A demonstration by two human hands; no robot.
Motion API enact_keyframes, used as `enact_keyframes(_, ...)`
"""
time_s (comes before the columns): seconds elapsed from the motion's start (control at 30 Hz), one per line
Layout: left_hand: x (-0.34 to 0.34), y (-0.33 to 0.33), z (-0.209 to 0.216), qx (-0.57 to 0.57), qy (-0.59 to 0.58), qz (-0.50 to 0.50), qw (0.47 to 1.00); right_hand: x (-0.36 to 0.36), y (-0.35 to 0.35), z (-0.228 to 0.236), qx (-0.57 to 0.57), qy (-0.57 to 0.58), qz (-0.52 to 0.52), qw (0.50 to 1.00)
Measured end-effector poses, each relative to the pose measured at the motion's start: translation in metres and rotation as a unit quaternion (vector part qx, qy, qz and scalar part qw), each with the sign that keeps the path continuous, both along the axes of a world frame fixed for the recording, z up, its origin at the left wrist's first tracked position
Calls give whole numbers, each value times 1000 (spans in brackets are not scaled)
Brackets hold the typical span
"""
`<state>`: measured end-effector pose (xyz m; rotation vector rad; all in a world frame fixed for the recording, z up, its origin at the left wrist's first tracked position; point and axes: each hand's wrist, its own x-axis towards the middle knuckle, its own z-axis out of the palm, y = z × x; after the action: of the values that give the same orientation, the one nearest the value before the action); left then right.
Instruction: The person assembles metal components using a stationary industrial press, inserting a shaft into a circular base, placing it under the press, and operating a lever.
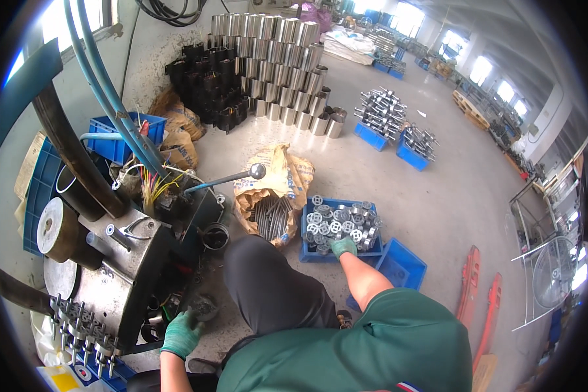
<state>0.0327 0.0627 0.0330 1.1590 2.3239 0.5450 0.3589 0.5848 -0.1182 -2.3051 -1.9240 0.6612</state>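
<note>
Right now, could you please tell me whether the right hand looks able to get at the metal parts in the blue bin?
Most likely yes: the right hand is at the near side of the metal parts, and the blue bin is open-topped, with nothing seen in the way.

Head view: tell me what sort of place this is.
Most likely a factory workshop: tall rows of shiny metal cylinders are stacked near the wall, a blue bin full of similar round metal parts sits by the right hand, and a heavy machine stands at left.
</note>
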Motion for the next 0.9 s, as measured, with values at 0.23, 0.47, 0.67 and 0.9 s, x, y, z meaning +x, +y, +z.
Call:
enact_keyframes(0.23,1,0,0,62,15,-27,998,4,-36,-11,-84,451,-211,863)
enact_keyframes(0.47,17,2,41,115,12,-20,993,-56,-90,170,-284,669,139,673)
enact_keyframes(0.67,25,5,63,173,-26,-38,984,-137,-183,301,-243,677,436,540)
enact_keyframes(0.9,29,21,57,395,-305,54,865,-262,-307,291,-376,669,427,477)
